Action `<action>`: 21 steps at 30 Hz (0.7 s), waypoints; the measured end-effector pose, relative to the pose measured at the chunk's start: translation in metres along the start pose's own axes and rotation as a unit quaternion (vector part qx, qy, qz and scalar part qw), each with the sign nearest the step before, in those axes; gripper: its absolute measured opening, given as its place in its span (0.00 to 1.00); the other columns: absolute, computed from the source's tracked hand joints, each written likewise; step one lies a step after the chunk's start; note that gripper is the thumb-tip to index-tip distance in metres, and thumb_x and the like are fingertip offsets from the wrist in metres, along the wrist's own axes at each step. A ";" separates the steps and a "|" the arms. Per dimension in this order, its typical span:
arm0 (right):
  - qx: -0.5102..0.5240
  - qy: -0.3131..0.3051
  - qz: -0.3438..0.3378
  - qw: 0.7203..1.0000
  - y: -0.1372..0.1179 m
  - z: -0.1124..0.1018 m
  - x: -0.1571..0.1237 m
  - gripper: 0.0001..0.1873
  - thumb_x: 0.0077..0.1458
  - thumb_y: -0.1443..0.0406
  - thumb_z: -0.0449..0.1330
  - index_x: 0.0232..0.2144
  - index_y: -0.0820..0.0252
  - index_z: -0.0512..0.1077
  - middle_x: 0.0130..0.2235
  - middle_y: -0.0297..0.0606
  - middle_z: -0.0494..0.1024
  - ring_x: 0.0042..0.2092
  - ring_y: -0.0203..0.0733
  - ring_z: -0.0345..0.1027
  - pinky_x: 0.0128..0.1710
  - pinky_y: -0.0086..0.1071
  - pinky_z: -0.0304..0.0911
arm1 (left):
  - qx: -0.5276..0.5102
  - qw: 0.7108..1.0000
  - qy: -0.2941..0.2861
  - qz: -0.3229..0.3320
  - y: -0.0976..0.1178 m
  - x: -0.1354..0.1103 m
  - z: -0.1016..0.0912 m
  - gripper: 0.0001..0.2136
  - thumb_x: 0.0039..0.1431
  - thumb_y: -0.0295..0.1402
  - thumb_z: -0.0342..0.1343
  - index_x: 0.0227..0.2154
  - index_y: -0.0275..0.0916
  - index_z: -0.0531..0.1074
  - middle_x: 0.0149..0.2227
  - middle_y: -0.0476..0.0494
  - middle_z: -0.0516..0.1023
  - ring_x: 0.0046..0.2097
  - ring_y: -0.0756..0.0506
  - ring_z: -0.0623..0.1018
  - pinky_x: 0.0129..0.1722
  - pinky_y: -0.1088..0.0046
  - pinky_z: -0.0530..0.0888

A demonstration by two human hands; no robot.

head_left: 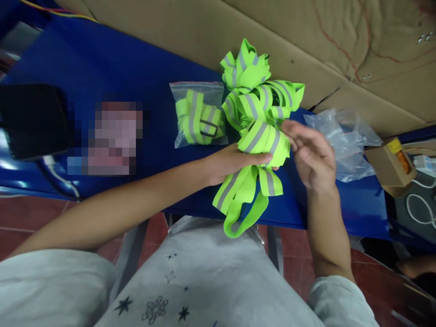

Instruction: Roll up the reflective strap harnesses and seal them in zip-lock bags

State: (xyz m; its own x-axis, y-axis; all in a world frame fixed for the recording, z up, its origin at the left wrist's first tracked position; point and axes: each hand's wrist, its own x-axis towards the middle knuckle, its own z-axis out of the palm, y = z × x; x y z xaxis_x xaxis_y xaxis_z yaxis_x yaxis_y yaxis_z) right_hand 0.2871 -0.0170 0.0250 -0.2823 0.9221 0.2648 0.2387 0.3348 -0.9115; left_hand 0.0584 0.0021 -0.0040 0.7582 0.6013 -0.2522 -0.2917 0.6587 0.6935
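Observation:
My left hand [226,164] is closed round a folded bundle of neon-green reflective strap [264,141], its thumb lying across the lower part. Loops of strap hang below that hand, over the table's front edge. At the bundle's right side is my right hand [313,156], fingers loosely bent and apart from the thumb, with nothing visible in them. Its fingertips are close to the strap; whether they touch it I cannot tell. More looped green straps [245,70] lie heaped just beyond the held bundle. To the left rests a clear zip bag [200,113] with a folded green strap and black buckle inside.
Crumpled clear plastic bags [350,145] lie at the right, beside a small open cardboard box [391,168]. A black device [34,120] with a white cable is on the left, near a blurred-out patch. Large cardboard [190,32] borders the back of the blue table [143,59].

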 end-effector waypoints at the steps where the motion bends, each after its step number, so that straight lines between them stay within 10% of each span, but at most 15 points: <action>1: 0.016 0.017 0.005 1.000 0.003 0.001 0.000 0.28 0.62 0.46 0.65 0.62 0.40 0.75 0.67 0.32 0.74 0.70 0.51 0.66 0.72 0.52 0.62 | 0.014 1.000 0.008 -0.003 -0.001 0.000 0.000 0.23 0.52 0.39 0.77 0.48 0.36 0.81 0.46 0.38 0.86 0.46 0.43 0.84 0.51 0.65 0.80; 4: -0.012 -0.021 0.070 0.997 0.013 0.007 0.001 0.37 0.49 0.43 0.74 0.58 0.47 0.76 0.58 0.37 0.82 0.59 0.52 0.76 0.59 0.45 0.74 | 0.044 0.998 0.033 -0.020 -0.006 -0.001 0.000 0.24 0.46 0.34 0.79 0.47 0.37 0.81 0.47 0.40 0.86 0.46 0.43 0.84 0.52 0.65 0.79; 8: -0.030 0.004 0.149 0.988 0.018 0.018 -0.001 0.26 0.44 0.49 0.79 0.41 0.55 0.81 0.35 0.31 0.82 0.34 0.40 0.75 0.33 0.33 0.73 | -0.001 0.998 0.046 -0.045 -0.011 -0.002 0.005 0.20 0.47 0.31 0.77 0.43 0.36 0.82 0.42 0.40 0.86 0.41 0.43 0.84 0.46 0.64 0.80; 21: 0.097 0.155 0.151 0.971 0.003 0.036 -0.012 0.19 0.51 0.51 0.74 0.40 0.55 0.80 0.36 0.34 0.84 0.38 0.48 0.81 0.37 0.41 0.78 | 0.010 0.997 -0.018 -0.075 -0.019 -0.006 0.011 0.10 0.43 0.25 0.69 0.33 0.34 0.81 0.33 0.41 0.84 0.34 0.45 0.83 0.35 0.70 0.80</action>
State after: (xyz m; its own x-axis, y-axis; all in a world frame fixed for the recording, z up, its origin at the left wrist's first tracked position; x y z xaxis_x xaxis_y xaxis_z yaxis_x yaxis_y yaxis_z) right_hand 0.2576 -0.0338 0.0076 0.0748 0.9967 0.0306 0.0786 0.0247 -0.9966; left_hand 0.0659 -0.0185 -0.0085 0.8127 0.4795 -0.3311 -0.1618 0.7315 0.6623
